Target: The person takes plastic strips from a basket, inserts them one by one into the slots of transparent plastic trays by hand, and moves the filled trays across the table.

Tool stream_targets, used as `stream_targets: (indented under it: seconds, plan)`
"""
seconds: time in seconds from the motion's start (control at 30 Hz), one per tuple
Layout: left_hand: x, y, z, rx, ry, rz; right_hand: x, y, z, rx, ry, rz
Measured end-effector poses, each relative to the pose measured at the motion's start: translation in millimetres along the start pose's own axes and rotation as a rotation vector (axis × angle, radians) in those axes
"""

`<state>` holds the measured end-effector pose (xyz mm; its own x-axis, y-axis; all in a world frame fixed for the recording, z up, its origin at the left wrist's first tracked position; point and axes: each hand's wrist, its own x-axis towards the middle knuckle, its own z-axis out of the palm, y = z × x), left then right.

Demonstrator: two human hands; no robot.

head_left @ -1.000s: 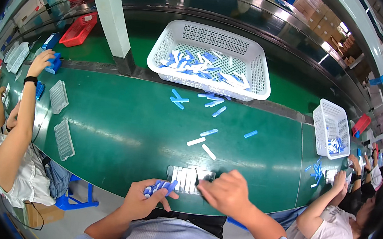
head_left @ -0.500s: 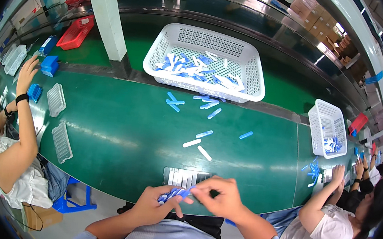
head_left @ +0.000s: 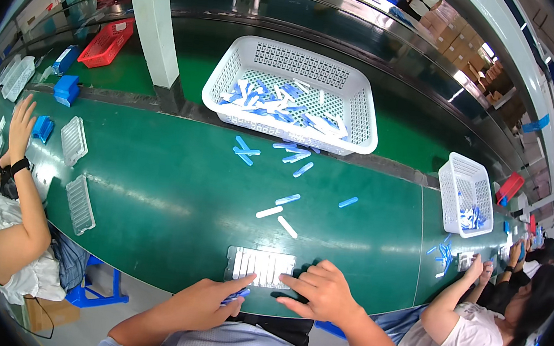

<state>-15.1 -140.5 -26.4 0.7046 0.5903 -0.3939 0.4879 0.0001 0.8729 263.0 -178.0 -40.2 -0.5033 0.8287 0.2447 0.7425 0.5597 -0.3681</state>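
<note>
A clear plastic tray [head_left: 234, 259] with parallel slots lies at the table's near edge, glare and pale strips filling its middle. My left hand [head_left: 207, 305] curls around several small blue strips with rounded ends [head_left: 236, 295], partly hidden under the fingers. Its index finger reaches onto the tray's near edge. To the right, my right hand [head_left: 324, 292] has its thumb and index finger apart, the index tip at the tray's near right part; I see nothing in it. Beyond the tray lie loose white strips [head_left: 269, 211] and blue strips [head_left: 288, 199].
A large white basket [head_left: 287, 134] of blue and white strips stands beyond the green table [head_left: 175, 190]. Two clear trays [head_left: 80, 205] lie to the left, near a person's raised hand [head_left: 21, 125]. Another person [head_left: 457, 310] works at right by a smaller white basket [head_left: 446, 182]. A post [head_left: 150, 21] rises at left.
My right hand has left the strips in my left hand and come down, fingers spread, to the tray. My left hand has turned over, its index finger now on the tray.
</note>
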Motion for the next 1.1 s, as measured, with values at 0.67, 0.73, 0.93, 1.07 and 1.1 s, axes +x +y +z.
stream_targets:
  seconds: [0.67, 0.73, 0.93, 1.07, 1.1]
  plan:
    - [2, -10, 7, -0.68, 0.206, 0.056, 7, -8, -4, 1.274, 0.567, 0.753]
    - [0, -12, 1, -0.586, 0.219, 0.003, 6, -8, -4, 1.289, 0.607, 0.769]
    - [8, -8, 4, 0.152, 0.396, 0.182, 1, -5, -3, 1.202, 0.551, 0.783]
    - [7, -3, 5, 0.49, 0.372, 0.254, 4, 8, -8, 0.681, 0.39, 0.521]
    - [6, -3, 4, 0.57, 0.344, 0.223, 3, 12, -11, 0.743, 0.255, 0.56]
